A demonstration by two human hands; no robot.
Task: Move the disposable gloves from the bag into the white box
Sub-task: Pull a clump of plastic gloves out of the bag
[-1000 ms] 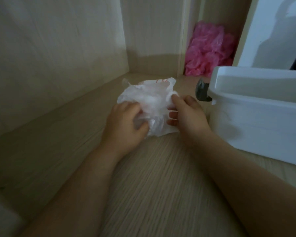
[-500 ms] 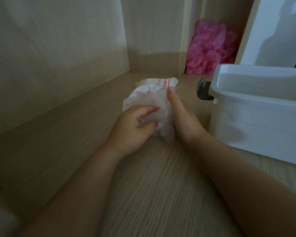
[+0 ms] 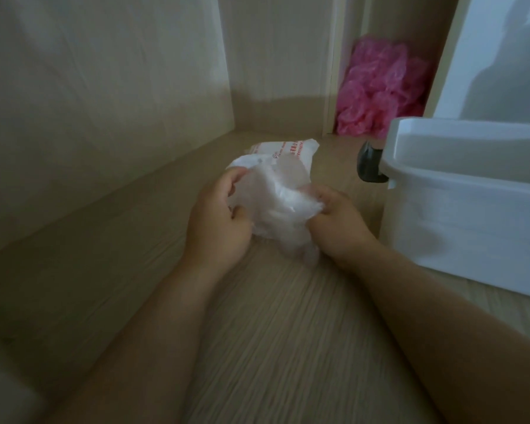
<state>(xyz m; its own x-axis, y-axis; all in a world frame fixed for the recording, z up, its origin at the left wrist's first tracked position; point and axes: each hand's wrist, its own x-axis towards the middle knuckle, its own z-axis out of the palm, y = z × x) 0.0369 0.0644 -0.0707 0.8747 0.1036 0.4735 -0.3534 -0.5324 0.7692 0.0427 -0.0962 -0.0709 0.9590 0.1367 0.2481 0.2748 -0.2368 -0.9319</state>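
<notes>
Since half a second ago the right hand (image 3: 337, 228) has drawn back from lying straight along the bag (image 3: 288, 149) and now curls its fingers into the near right end of the crumpled film. The left hand (image 3: 218, 218) has slid out to the left side of the bundle.

Both hands are closed on it. The left hand's fingers and thumb wrap the bag's left edge. The right hand pinches the clear wad of disposable gloves (image 3: 276, 209) between thumb and bent fingers. The wad sits directly between the two grips, touching both palms. The bag's red-printed end sticks out beyond the fingertips, away from the person. Where the bag's film ends and the gloves begin cannot be told in the blur.

The white box (image 3: 459, 194) stands just to the right of the right hand, apart from it, its open top above the level of the knuckles. A dark knob (image 3: 369, 163) juts from the box's near corner, past the right fingertips. Farther off beyond both grips lies a pink plastic heap (image 3: 380, 90). All of it is over a wooden surface (image 3: 273, 332).
</notes>
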